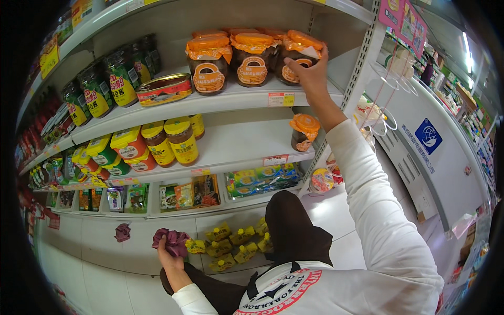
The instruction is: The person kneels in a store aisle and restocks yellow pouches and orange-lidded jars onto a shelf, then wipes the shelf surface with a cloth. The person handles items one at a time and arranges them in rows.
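Note:
My right hand point(311, 75) grips a glass jar with an orange wrapped lid point(293, 59) at the right end of the upper shelf. Similar orange-topped jars point(252, 59) stand to its left and behind. Down by my left knee, my left hand point(170, 256) holds a crumpled purple cloth point(171, 242). A smaller orange-topped jar point(304, 132) stands alone at the right of the shelf below. Left of the upper jars lies an oval red and yellow tin point(164, 89).
Yellow pouches point(232, 246) lie on the tiled floor beside my legs, and another crumpled purple cloth point(122, 232) lies further left. Yellow-lidded jars point(181, 141) and tubs fill the lower shelf's left part. A slotted metal upright point(360, 55) borders the shelves at right.

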Tool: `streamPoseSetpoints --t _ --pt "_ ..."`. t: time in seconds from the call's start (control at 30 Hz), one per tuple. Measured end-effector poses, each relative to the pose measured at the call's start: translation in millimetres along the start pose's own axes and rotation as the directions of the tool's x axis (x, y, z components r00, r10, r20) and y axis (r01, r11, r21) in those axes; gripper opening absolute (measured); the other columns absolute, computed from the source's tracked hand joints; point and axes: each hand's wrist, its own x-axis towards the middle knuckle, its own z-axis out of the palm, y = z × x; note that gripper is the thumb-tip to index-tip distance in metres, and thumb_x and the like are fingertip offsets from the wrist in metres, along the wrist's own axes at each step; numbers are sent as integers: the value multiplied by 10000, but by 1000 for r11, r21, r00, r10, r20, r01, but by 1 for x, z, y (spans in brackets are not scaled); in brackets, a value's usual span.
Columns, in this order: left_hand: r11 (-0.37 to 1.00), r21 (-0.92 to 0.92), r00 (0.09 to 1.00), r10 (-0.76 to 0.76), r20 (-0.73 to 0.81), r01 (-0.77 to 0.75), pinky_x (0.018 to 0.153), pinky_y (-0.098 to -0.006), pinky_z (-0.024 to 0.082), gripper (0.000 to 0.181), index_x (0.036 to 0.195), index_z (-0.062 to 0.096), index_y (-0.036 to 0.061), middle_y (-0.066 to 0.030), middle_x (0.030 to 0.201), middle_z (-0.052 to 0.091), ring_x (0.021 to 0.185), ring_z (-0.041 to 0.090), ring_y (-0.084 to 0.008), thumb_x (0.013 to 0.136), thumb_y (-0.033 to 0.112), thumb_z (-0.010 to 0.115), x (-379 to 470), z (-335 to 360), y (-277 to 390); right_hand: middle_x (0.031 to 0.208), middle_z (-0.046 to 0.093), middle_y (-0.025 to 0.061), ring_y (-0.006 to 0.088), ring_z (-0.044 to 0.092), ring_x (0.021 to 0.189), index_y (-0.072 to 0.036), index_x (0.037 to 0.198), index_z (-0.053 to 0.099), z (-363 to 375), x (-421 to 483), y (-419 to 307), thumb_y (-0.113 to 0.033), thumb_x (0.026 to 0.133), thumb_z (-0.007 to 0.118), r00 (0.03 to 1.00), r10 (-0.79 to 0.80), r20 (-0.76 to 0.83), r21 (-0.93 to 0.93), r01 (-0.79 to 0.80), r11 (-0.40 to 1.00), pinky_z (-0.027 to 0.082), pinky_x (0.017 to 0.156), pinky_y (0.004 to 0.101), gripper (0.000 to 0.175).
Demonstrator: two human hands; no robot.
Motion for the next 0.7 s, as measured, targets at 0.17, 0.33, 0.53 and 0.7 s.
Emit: streamPoseSetpoints --t 0.17,0.33,0.53,0.7 --pt "1000 -27 999 -8 52 9 858 -411 537 161 1055 612 103 -63 996 673 915 647 -248 915 174 642 -6 4 2 1378 461 188 275 497 1259 -31 1529 161 -22 -12 -18 -228 701 895 996 -50 -70 165 61 984 446 1044 357 1124" --pt "1000 8 995 5 97 -6 850 -405 537 161 1057 617 104 -67 996 679 913 651 -244 922 191 632 -12 10 6 1201 584 139 195 631 1014 -28 1398 356 -73 -70 -54 -57 715 837 995 -77 59 384 49 922 541 844 314 835" --pt "1000 1 998 -17 -55 17 851 -408 535 192 1078 615 100 -76 1027 680 943 655 -246 914 195 645 -14 9 6 1229 582 146 194 673 929 8 1372 372 -109 -170 -55 32 700 791 942 216 258 163 -263 951 585 738 325 792" --pt "1000 -3 998 -23 -61 23 854 -418 532 197 1086 611 100 -69 1013 674 948 650 -256 916 192 648 -13 9 7 1289 564 96 189 578 1157 -28 1465 303 -74 -209 -5 -8 692 836 825 343 449 197 -466 862 491 964 327 939"
